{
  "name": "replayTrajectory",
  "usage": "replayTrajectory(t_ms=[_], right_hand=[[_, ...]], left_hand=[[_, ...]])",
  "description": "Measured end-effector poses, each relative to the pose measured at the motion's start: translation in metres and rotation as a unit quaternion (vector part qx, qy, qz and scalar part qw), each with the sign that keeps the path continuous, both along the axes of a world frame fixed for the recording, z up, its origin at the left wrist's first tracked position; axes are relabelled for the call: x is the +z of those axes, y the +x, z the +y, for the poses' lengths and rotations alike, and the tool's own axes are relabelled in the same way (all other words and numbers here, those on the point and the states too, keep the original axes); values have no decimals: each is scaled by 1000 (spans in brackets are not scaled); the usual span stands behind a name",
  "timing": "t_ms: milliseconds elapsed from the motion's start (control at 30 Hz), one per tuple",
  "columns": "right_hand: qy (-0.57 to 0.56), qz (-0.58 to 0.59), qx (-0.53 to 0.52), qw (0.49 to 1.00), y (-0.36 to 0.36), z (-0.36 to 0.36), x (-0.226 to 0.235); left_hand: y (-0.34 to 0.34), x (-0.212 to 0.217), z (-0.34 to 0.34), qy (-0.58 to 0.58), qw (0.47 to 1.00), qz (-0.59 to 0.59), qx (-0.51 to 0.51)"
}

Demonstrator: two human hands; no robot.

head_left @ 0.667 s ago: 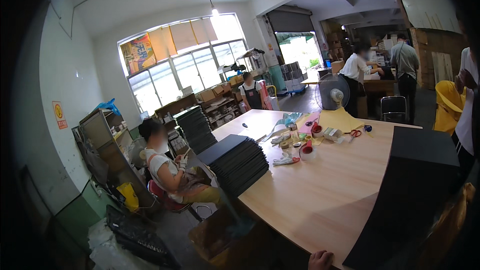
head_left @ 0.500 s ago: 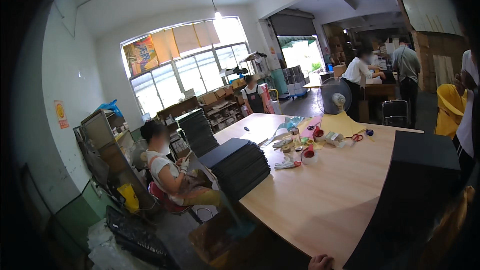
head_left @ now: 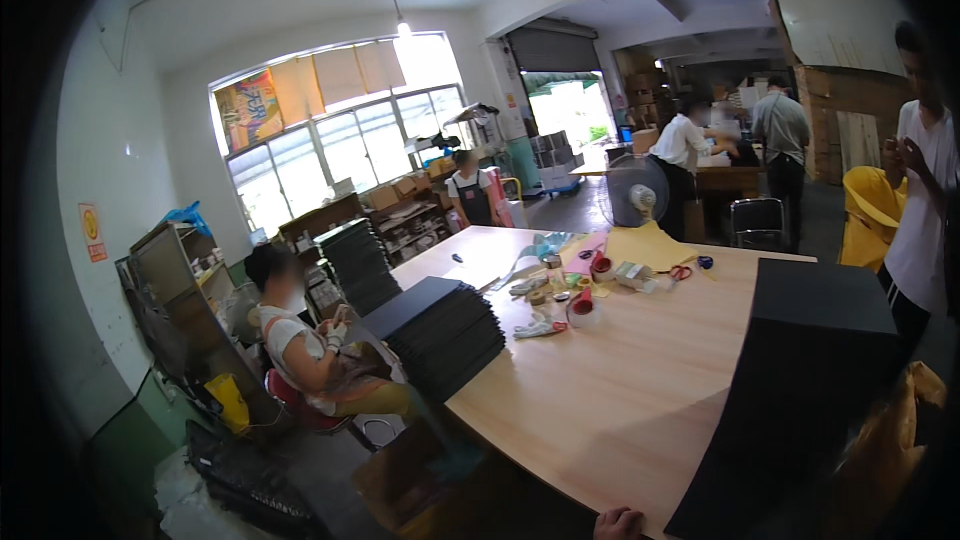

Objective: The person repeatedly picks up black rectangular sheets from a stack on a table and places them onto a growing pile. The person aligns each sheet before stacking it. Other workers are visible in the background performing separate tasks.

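At the bottom of the view my left hand [head_left: 618, 523] shows only in part. Its fingers are bent together over the near edge of the light wooden table [head_left: 610, 390], and the wrist is cut off by the frame. Just right of it rises a tall black stack [head_left: 810, 370], with a flat top and dark sides. My right hand does not show. Across the table, at its left side, stands a stack of black boards [head_left: 440, 335], with another dark stack [head_left: 358, 265] behind it.
Mid-table lie tape rolls [head_left: 580, 308], gloves [head_left: 540, 327], red-handled scissors [head_left: 681, 272] and yellow sheets [head_left: 645, 248]. A seated person [head_left: 300, 340] works at the left; a person in white [head_left: 925, 190] stands at the right. A fan [head_left: 638, 192] and chair [head_left: 757, 220] are beyond the table.
The whole view has swung slightly to the right, so more of the standing person at the right shows. My left hand stays at the table edge.
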State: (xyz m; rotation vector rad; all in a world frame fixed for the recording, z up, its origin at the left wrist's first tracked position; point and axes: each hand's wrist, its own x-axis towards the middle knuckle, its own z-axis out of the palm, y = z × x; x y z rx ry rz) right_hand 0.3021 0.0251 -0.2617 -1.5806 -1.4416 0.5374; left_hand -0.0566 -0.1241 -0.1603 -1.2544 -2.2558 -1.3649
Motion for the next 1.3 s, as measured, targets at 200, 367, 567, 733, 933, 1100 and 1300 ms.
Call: replayTrajectory(t_ms=[200,367,567,733,933,1100,1300], right_hand=[[2,-1,22,1000,0,-3,9],[10,-10,12,1000,0,-4,7],[38,-14,25,999,0,1,5],[27,-8,26,999,1,-4,16],[26,-30,22,999,5,0,11],[-4,7,8,1000,5,-4,11],[6,5,31,999,6,1,5]], left_hand=[[-1,-8,3,-7,1000,-2,6],[-4,-19,2,-5,1000,11,9],[-2,-14,3,8,1000,-4,9],[0,1,3,26,1000,3,4],[8,18,0,44,999,-4,6],[10,14,0,44,999,-8,4],[2,-3,4,20,1000,4,12]])
